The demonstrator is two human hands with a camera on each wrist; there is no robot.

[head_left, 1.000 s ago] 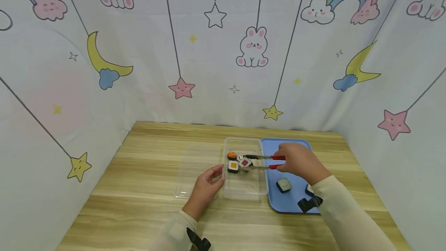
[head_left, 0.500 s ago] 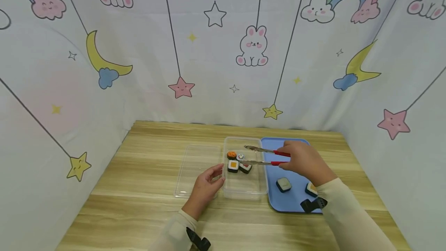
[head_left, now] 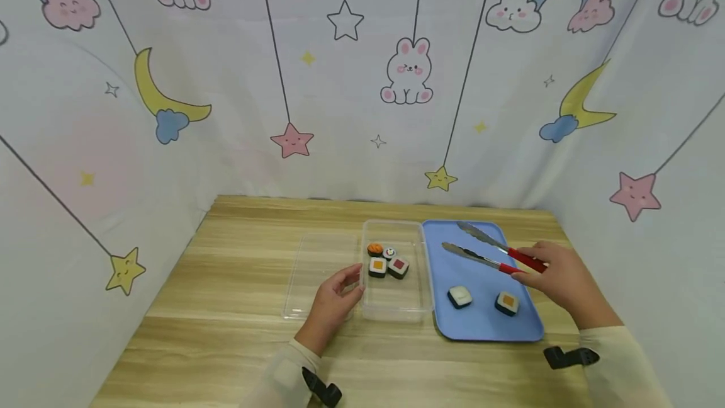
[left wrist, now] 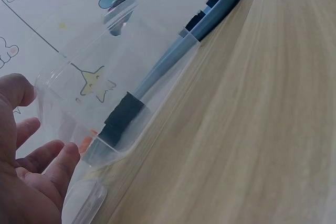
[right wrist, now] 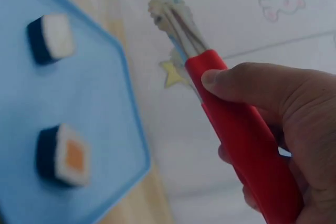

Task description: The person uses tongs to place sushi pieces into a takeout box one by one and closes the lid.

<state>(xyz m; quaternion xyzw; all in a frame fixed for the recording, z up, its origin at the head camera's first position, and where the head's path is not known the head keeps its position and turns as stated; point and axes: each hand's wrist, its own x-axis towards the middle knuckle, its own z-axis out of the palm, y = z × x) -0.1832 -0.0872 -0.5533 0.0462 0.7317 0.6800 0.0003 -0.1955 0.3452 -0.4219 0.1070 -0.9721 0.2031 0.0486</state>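
My right hand (head_left: 557,276) grips red-handled metal tongs (head_left: 480,258), their two arms spread over the blue tray (head_left: 481,327) with nothing between the tips. In the right wrist view the thumb lies along the red handle (right wrist: 233,124). On the tray sit a white-topped sushi piece (head_left: 459,296) and one with an orange centre (head_left: 506,303). My left hand (head_left: 333,301) has its relaxed fingertips at the left wall of a clear plastic box (head_left: 399,301). Inside that box are a red-centred sushi piece (head_left: 398,267), a yellow-centred one (head_left: 377,267), an orange-topped one (head_left: 375,249) and a small round roll (head_left: 389,252).
A clear lid (head_left: 317,257) lies on the wooden table (head_left: 226,307) left of the box, partly behind my left hand. The tray stands right against the box's other side. A white curtain (head_left: 351,106) with printed drawings surrounds the table's back and sides.
The tongs have let go of the red-centred sushi piece in the box. My right hand has drawn them rightward over the tray, arms spread wider. The left hand stays at the box.
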